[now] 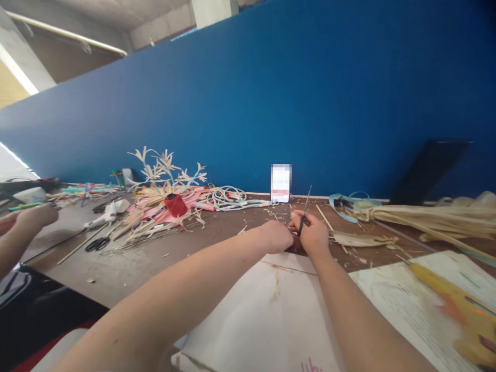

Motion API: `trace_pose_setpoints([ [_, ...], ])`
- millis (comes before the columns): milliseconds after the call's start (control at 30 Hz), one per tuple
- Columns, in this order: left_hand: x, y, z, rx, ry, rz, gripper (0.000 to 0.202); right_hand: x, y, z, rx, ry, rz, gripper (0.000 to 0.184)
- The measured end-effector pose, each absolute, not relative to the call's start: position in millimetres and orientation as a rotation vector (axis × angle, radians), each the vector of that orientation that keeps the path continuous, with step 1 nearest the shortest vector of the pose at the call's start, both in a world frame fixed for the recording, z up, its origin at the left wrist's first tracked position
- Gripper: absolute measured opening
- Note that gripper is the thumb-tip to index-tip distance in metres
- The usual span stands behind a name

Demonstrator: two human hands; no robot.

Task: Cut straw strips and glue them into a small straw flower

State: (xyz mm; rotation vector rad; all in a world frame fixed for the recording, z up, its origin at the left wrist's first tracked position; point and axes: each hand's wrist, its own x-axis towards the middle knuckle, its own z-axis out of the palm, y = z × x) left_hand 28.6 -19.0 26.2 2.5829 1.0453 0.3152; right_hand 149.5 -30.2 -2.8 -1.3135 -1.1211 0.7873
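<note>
My left hand [277, 236] is curled into a closed fist on the brown table, its fingers pinched on something small I cannot make out. Right beside it, touching, my right hand [312, 233] is closed around a thin dark stick-like tool [305, 207] that points up and away. Both hands rest just past the far edge of a white sheet of paper [271, 310]. Pale straw scraps [360, 240] lie scattered to the right of my right hand.
A red thread spool [175, 204], straw flowers [166, 173], cords [228, 198] and black scissors [97, 244] lie at the left. Another person's hand [34, 216] is at the far left. A yellow glue gun [457, 305] sits on a printed sheet at right, and long straw bundles [426, 217] lie before a blue wall.
</note>
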Motion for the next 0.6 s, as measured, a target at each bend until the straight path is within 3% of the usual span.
trace_pose_setpoints([
  [200, 8.1, -3.0, 32.1, 2.441, 1.182, 0.569, 0.027, 149.7, -28.6, -5.7, -1.281, -1.083, 0.799, 0.046],
  [367, -2.9, 0.9, 21.8, 1.53, 1.387, 1.133, 0.005, 150.5, -27.4, -7.8, -1.269, -1.11, 0.783, 0.048],
  [467, 0.1, -0.7, 4.5, 1.013, 1.27, 1.325, 0.014, 151.1, -27.7, -8.0, -1.271, -1.14, 0.783, 0.049],
  [600, -1.0, -0.4, -8.5, 0.839, 1.119, 1.443, 0.028, 149.5, -28.2, -8.1, -1.267, -1.19, 0.848, 0.049],
])
